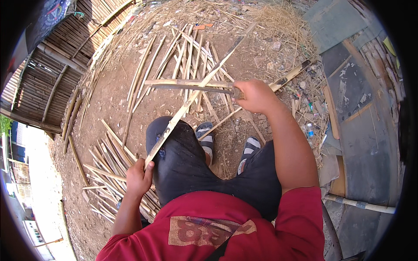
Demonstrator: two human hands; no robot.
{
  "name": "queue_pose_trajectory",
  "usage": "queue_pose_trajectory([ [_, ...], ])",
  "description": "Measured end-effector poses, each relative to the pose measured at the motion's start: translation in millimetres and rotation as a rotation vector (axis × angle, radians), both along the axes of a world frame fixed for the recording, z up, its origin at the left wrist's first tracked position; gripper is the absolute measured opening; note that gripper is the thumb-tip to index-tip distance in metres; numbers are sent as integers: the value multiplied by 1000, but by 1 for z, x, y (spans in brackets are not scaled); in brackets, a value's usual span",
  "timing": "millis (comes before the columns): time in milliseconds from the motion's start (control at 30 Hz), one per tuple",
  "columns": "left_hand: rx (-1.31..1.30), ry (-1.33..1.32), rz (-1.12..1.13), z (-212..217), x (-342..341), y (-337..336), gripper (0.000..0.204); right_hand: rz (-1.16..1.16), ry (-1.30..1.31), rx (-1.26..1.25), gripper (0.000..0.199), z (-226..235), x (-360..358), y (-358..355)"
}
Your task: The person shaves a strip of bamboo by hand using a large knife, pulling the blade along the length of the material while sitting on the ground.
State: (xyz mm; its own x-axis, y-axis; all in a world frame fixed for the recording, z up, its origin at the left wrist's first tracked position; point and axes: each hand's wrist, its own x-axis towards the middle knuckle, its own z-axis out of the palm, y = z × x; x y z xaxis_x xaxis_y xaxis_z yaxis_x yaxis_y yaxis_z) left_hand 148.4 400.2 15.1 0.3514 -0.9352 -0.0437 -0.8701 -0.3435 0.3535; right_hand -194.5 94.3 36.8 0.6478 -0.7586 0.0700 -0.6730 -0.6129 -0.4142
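My left hand (139,177) is closed around the near end of a long split bamboo strip (182,112). The strip slants up and away to the right across my left knee, with dark patches near its far end. In my right hand (251,95) is the handle of a long-bladed knife (191,88), its dark blade pointing left. The blade crosses the strip around its middle; whether it touches cannot be told. Just beyond the blade, a pale bamboo piece (174,81) runs nearly parallel to it.
Several bamboo strips (188,56) lie on the dirt ahead, and another pile (109,174) is by my left side. A thicker bamboo piece (289,76) lies right of my right hand. Dark boards (365,143) and a plastic bottle (309,129) are at right; a bamboo wall (48,82) stands left.
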Motion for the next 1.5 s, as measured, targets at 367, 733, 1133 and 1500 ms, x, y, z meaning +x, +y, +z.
queue_pose_trajectory([
  [367, 29, -53, -58, 10, 0, -33, 53, 26, 44, 20, 40, 5, 10, 11],
  [733, 36, -25, -87, 7, 3, -35, 53, -46, 2, 93, 47, 0, 11, 8],
  [1133, 8, -24, -101, 7, 0, -40, 51, -187, -172, 82, 57, -25, -17, -17],
  [1500, -47, -74, -49, -7, -5, -33, 50, -374, -306, 204, 56, -24, -36, -33],
])
